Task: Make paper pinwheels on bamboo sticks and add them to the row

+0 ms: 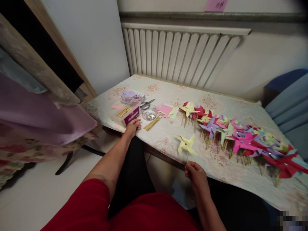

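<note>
My right hand (196, 173) pinches the thin stick of a pale yellow paper pinwheel (185, 145) and holds it upright at the table's front edge. My left hand (133, 127) rests at the same edge, close against the front of a clear plastic box (132, 116) with a purple label. Its fingers are curled together, and whatever may be in them is hidden. Wooden sticks (123, 112) lie in the box. Just right of that hand, a bundle of sticks (152, 123) lies on the cloth, beside a clear round dish of small shiny pins (149, 114).
Black-handled scissors (145, 105) lie behind the dish. Coloured paper squares (165, 110) are spread to its right. Many finished pinwheels (226, 131) crowd the right side of the flowered tablecloth (166, 146). A white radiator (178, 54) stands behind the table, with draped fabric (40, 106) at left.
</note>
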A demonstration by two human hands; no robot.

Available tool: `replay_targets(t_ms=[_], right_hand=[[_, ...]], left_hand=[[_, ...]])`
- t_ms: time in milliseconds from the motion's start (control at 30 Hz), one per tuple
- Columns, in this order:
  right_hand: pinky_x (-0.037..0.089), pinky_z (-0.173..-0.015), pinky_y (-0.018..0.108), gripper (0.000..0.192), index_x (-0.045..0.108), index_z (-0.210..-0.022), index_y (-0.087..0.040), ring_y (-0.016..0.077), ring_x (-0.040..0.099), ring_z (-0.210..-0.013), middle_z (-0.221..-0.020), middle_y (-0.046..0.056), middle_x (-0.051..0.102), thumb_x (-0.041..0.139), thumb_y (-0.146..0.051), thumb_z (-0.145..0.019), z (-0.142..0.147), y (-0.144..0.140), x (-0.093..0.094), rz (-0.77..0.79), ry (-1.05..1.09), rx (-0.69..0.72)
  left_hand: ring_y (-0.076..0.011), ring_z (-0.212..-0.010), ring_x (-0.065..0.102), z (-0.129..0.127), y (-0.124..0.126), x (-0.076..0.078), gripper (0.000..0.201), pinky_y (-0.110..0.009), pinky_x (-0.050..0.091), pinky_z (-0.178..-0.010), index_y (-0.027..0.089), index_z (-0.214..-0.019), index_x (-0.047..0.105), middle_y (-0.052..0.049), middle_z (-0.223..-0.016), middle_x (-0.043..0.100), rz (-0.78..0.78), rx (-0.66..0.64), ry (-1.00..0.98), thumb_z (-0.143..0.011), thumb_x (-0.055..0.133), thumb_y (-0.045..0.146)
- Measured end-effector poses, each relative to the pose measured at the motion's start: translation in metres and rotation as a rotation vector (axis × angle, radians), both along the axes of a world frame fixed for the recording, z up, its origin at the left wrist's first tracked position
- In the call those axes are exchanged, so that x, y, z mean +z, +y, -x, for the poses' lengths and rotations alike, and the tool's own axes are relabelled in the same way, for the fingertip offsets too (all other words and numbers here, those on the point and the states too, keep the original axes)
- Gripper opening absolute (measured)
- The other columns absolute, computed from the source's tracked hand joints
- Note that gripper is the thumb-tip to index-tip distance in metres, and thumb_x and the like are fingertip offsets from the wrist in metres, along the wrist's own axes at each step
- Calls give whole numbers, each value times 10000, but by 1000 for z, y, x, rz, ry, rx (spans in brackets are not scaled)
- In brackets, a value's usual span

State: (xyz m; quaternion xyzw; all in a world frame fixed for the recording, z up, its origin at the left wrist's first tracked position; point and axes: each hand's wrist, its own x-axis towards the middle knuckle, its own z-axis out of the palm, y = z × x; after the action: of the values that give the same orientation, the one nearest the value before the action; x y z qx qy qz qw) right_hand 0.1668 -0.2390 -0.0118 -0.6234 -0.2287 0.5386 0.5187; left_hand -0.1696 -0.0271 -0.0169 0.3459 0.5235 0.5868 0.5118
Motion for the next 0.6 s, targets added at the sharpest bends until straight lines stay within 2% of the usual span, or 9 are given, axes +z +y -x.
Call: replay_targets(t_ms=[600], right_hand=[[379,-420,214,388,626,-725,-165,86,472,-415,-540,-29,592,826,-407,-497,-1,1,-5,13,27,-41]], left_hand=[[-69,-482,537,0,2,-2,270,-191,451,-501,83,-967,628,-9,-620,613,21,5,-6,-704,656,26]])
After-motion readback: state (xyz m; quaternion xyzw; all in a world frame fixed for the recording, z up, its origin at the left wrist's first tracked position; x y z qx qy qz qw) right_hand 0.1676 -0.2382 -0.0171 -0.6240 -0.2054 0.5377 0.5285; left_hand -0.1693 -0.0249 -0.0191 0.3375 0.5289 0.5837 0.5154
